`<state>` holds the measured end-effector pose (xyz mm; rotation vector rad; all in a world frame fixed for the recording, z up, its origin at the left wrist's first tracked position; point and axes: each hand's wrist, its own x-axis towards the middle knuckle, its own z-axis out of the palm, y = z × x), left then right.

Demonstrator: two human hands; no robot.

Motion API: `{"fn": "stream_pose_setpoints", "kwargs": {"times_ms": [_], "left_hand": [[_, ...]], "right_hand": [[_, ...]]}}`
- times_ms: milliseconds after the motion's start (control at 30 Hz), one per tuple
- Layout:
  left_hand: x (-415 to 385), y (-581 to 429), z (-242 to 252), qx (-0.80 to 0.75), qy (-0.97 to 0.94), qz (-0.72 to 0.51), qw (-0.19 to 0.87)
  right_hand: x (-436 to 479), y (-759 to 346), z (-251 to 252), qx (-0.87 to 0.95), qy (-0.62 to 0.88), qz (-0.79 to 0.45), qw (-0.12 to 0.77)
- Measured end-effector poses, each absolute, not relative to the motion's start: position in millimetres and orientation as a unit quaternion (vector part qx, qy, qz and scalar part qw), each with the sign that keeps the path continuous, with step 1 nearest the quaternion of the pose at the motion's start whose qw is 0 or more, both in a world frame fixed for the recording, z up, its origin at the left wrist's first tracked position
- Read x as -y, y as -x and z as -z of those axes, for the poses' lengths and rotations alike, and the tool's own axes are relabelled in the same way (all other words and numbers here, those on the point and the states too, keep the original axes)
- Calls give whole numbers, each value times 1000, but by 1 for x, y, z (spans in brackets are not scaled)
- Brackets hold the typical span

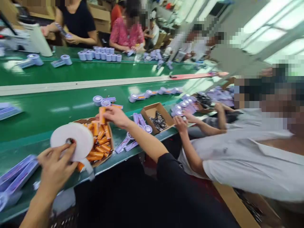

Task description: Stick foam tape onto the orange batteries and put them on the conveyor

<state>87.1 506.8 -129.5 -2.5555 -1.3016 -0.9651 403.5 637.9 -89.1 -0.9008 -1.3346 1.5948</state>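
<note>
On the left, my left hand (55,164) has its fingers on the core of a large white tape roll (83,139), whose loose end hangs down at the table edge. A box of orange cylinders (102,145) lies partly behind the roll. Over the box's far edge, my right hand (114,116) pinches one upright orange cylinder (102,115). Just beyond that hand are lilac plastic parts (98,100) with round ends. More lilac parts (123,144) lie to the right of the box, and others (19,174) at the lower left.
A green conveyor (59,103) crosses the view, with a row of lilac parts (148,93) on it. To the right is a carton of small dark pieces (158,120). A person in a white shirt (225,158) works close by on the right; others sit across the line.
</note>
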Motion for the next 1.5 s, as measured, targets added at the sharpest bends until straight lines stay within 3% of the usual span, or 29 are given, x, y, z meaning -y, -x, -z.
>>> {"fn": "stream_pose_setpoints", "kwargs": {"times_ms": [100, 300, 633, 767, 833, 1033, 1200, 1300, 1400, 1500], "left_hand": [[-501, -101, 107, 434, 852, 267, 124], [-491, -111, 92, 429, 863, 212, 165], [-490, -111, 86, 396, 890, 192, 124], [-493, -109, 71, 368, 909, 166, 99], [-493, -113, 66, 362, 909, 181, 102], [-482, -154, 87, 427, 846, 260, 184], [-442, -180, 124, 438, 844, 283, 127], [-435, -160, 124, 440, 874, 202, 42], [-482, -136, 102, 391, 910, 108, -91], [-580, -151, 69, 333, 922, 54, -190]], "right_hand": [[-616, -410, 76, 495, 343, -681, 418], [-582, -411, 61, 558, 353, -621, 423], [-583, -427, 43, 700, 370, -512, 334], [-587, -435, 39, 700, 353, -540, 307], [-584, -429, 45, 638, 349, -583, 361], [-540, -365, 101, 261, 352, -549, 712], [-556, -397, 107, 248, 403, -530, 703], [-583, -472, 86, 262, 403, -391, 785], [-579, -525, 75, 279, 399, -318, 814], [-556, -533, 85, 285, 401, -355, 795]]}}
